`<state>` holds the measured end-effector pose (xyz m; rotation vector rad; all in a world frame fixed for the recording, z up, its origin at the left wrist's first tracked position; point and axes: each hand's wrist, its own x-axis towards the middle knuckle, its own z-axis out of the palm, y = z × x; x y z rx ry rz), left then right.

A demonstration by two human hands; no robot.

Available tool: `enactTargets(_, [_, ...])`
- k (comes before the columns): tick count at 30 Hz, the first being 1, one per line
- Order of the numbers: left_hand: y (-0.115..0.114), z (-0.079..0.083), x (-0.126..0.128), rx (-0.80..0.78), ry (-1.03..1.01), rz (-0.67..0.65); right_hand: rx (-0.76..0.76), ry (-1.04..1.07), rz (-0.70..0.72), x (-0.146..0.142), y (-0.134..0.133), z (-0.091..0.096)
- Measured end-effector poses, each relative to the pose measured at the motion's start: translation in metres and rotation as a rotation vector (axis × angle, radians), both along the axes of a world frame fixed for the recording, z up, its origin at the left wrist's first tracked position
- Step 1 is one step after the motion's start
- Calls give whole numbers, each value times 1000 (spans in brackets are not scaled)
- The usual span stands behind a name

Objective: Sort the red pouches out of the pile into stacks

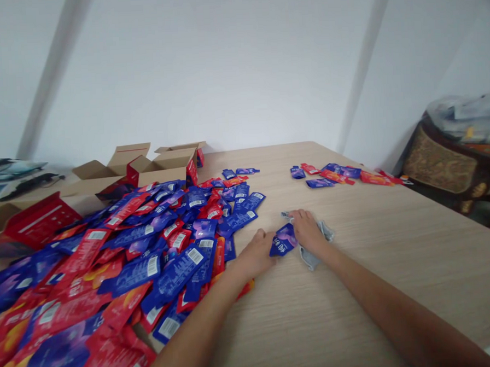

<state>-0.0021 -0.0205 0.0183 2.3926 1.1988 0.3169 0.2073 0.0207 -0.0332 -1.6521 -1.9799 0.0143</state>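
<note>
My left hand (258, 254) grips one end of a blue and purple foil pouch (282, 240) that lies over the table, printed side up. Pressed around a crumpled grey cloth (310, 258), my right hand (307, 228) rests at the pouch's far edge. Its fingertips are partly hidden by the cloth and the pouch. To the left of my left hand spreads a large heap of blue and red pouches (179, 270), many with white barcode labels.
Open cardboard boxes (173, 160) with red sides stand behind the heap. A looser row of pouches (340, 173) lies at the table's (380, 264) far right, and a few pouches (244, 171) lie mid-back. A patterned chair (438, 154) stands beyond the right edge.
</note>
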Motion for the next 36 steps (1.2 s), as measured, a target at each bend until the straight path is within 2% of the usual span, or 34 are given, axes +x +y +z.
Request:
enactTargets(3, [-4, 3, 5, 156, 102, 99, 55, 268, -26, 4, 2, -3])
enactTargets(5, [-1, 2, 7, 157, 53, 137, 87, 359, -85, 10, 3, 1])
enactTargets(7, [2, 2, 10, -7, -69, 178, 165, 467, -154, 13, -1, 9])
enactTargets(9, [3, 2, 13, -292, -202, 238, 294, 576, -160, 8, -13, 20])
enactTargets(10, [3, 2, 15, -436, -246, 263, 344, 593, -109, 1, -21, 25])
enactTargets(12, [1, 0, 18, -631, -279, 297, 350, 506, 105, -19, -37, 31])
enactTargets(14, [-1, -2, 19, -703, -281, 322, 229, 329, 382, -39, -48, 31])
enactTargets(15, [-1, -3, 18, -716, -284, 330, 168, 248, 462, -47, -49, 29])
enactTargets(16, [-1, -3, 17, -724, -289, 335, 116, 184, 480, -51, -48, 27])
enactTargets(17, [0, -3, 15, -729, -287, 337, 78, 127, 459, -51, -44, 24])
enactTargets(19, [1, -2, 12, -732, -262, 332, 33, 63, 319, -46, -34, 19])
enactTargets(21, [2, 0, 9, -731, -238, 333, 15, 53, 197, -40, -27, 15])
enactTargets(22, [3, -1, 9, -732, -243, 334, 10, 65, 180, -40, -27, 14])
enactTargets(27, [6, -13, 12, -734, -324, 336, 3, 136, 345, -58, -39, 10])
enactTargets(30, [9, -15, 10, -745, -348, 333, -2, 77, 261, -47, -28, 8])
enactTargets(33, [16, -1, -2, -767, -505, 376, -9, 0, 65, -16, -9, 4])
enactTargets(36, [26, 17, -22, -695, -766, 433, -35, -41, -57, 13, 0, 0])
